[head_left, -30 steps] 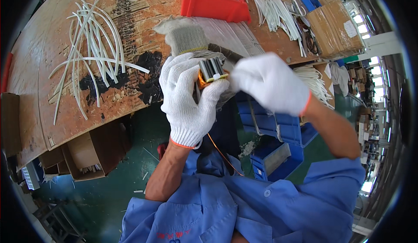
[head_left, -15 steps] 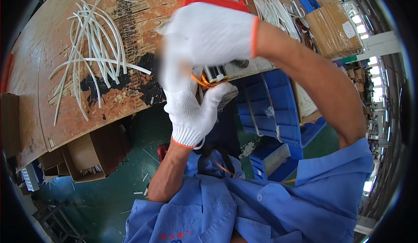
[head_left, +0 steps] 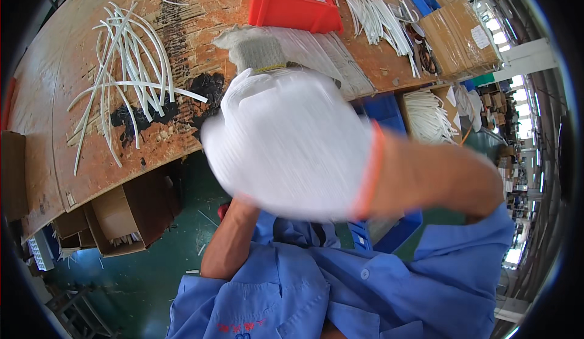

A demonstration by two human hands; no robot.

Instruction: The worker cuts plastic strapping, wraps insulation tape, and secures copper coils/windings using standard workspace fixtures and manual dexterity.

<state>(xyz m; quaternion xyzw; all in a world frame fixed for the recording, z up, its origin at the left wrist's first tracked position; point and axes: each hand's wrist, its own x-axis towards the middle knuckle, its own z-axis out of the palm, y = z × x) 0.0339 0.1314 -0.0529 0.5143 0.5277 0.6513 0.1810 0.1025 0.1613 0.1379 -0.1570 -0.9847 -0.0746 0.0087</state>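
Note:
My right hand (head_left: 298, 147), in a white knitted glove with an orange cuff, is raised over the table's front edge and smeared by motion. Its fingers cannot be made out. Behind it my left hand is almost wholly covered; only my left forearm (head_left: 228, 248) shows clearly, coming up from below. Whatever lies between the hands is hidden. Just beyond them, a worn grey knitted glove or cloth (head_left: 258, 52) rests on the table next to a clear plastic sheet (head_left: 322, 50).
The worn wooden table (head_left: 52, 132) carries loose white tubes (head_left: 137, 65) at left. Red bins (head_left: 295, 12) stand at the back, with more white tubes (head_left: 380, 20) beside them. A cardboard box (head_left: 456, 35) sits at right; blue crates (head_left: 398, 232) are below the table's edge.
My right hand has swung down and toward me, now covering my left hand and the part with orange wires it held. The grey glove or cloth on the table has come into view.

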